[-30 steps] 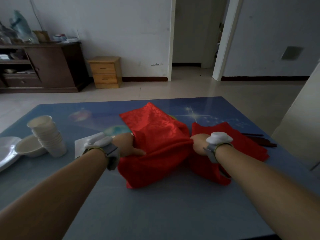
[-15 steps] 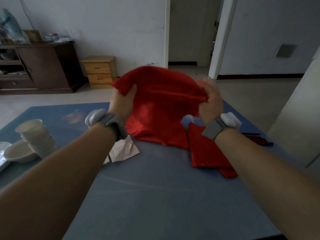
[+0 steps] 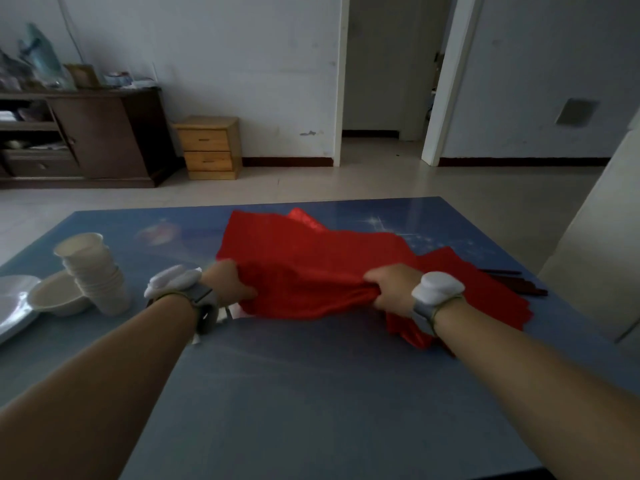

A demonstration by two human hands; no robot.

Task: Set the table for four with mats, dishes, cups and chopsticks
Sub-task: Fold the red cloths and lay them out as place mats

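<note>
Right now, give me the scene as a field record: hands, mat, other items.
left hand: grips red mat's near left edge
right hand: grips mat's near right edge, cloth bunched
mat: spread over table, near edge lifted
other mats: right of it, partly under
cups: stacked, far left
bowl: beside cups
chopsticks: far right

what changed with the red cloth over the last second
Both hands, left hand and right hand, lifted the red mat up off the table, then brought it back down, spread wider, still gripping its near edge. The cup stack and bowl stayed put.
</note>
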